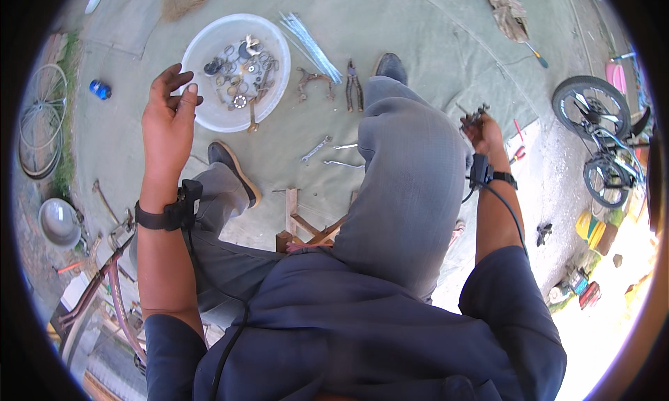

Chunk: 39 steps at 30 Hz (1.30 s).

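Observation:
My left hand (171,112) is raised beside the near left rim of a round whitish plastic basin (197,112). Its fingers are apart and loosely bent, with nothing between them. Inside the basin lie several rings, washers and small metal parts (240,70), along with a wrench-like tool (255,112) sticking out over the near rim. Out to the right of my knee, my right hand (488,137) is closed around a small dark metal part with thin projecting pieces (475,117). Its exact kind cannot be made out.
Right of the basin lie metal rods (312,44), a rusty forked part (315,84) and pliers (354,87). Wrenches (317,149) lie nearer my feet. A small bicycle (603,140) stands far right; wheels (43,119) and a grey bowl (60,223) are at the left.

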Motion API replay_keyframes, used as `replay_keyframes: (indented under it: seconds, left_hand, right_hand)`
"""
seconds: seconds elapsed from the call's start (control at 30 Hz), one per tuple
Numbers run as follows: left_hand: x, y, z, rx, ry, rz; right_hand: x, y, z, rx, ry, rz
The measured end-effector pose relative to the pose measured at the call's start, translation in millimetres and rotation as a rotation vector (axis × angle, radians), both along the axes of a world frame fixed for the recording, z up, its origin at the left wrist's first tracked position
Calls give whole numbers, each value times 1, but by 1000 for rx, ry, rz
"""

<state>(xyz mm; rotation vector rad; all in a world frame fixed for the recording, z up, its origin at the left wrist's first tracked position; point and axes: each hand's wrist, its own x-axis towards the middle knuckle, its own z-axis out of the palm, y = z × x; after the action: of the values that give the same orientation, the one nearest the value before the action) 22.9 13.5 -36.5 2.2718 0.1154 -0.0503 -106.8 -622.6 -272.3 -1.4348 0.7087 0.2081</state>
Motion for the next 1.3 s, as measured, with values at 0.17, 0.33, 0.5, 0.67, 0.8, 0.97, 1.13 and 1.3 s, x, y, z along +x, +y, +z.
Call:
replay_keyframes:
  seconds: [0.17,0.33,0.5,0.67,0.8,0.97,1.13,1.3]
  left_hand:
    - [11,32,25,-53,-13,164]
    - [-12,82,76,-49,-190,257]
    - [-82,156,131,21,-295,418]
    - [-131,186,139,-127,-289,565]
    - [-124,170,130,-198,-337,454]
    - [-88,136,117,-347,-330,206]
    - [-59,110,79,-407,-138,258]
    - [-51,110,61,-366,23,321]
  right_hand:
    - [-50,48,-2,39,385,-330]
    - [-61,72,26,64,398,-207]
    - [3,40,39,26,411,-176]
    - [122,62,151,-24,41,-117]
    - [204,139,271,-206,-165,199]
    - [260,256,309,-522,-292,672]
    - [273,348,199,-731,-115,1033]
    - [241,382,68,-610,261,931]
